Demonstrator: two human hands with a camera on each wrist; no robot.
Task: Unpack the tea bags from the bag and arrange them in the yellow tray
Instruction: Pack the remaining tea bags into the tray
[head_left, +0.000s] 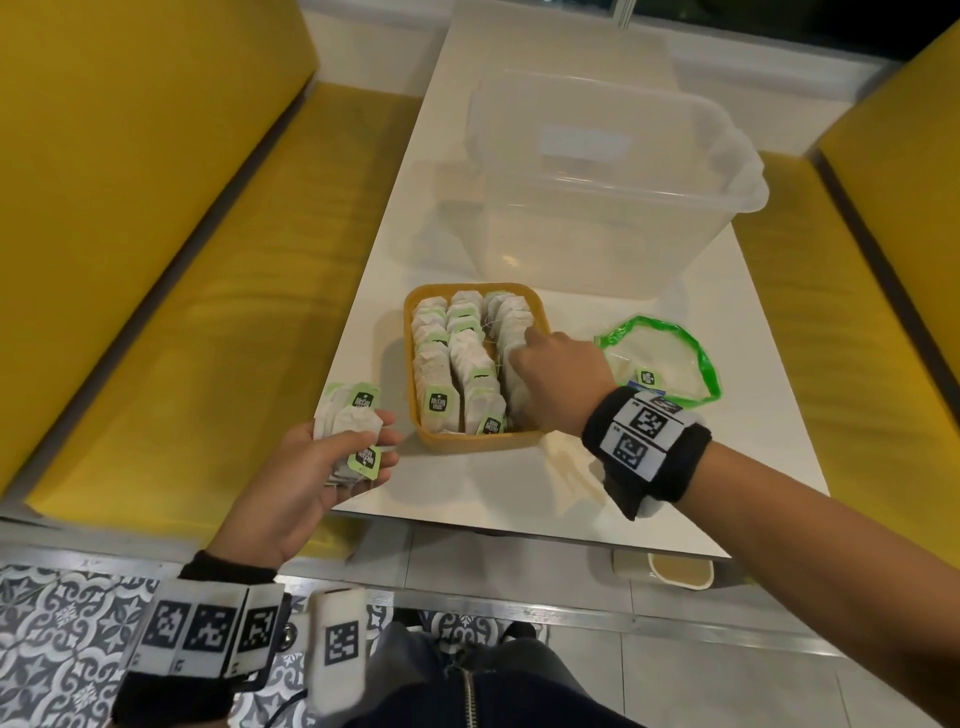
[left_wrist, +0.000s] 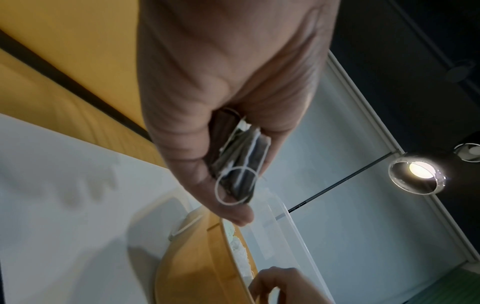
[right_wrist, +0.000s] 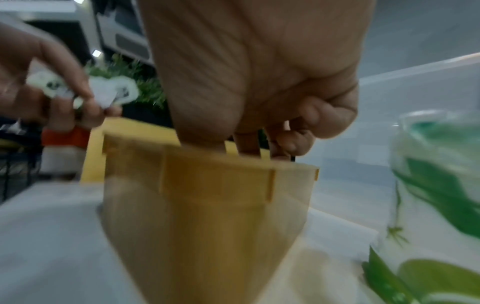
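Observation:
The yellow tray (head_left: 478, 442) stands near the table's front edge with three rows of white tea bags (head_left: 457, 364) on edge in it. My right hand (head_left: 524, 353) reaches down into the right row. Its fingertips are hidden behind the tray wall (right_wrist: 207, 205) in the right wrist view. My left hand (head_left: 363, 447) hovers left of the tray and grips a bundle of tea bags (head_left: 353, 423) with green tags, seen edge-on as tea bags (left_wrist: 241, 162) in the left wrist view. The green-edged plastic bag (head_left: 670, 353) lies open to the right, one tea bag (head_left: 645, 375) inside.
A large clear plastic bin (head_left: 613, 171) stands just behind the tray. Yellow benches (head_left: 156, 234) flank the white table (head_left: 675, 467) on both sides. The table's front edge runs just below my hands.

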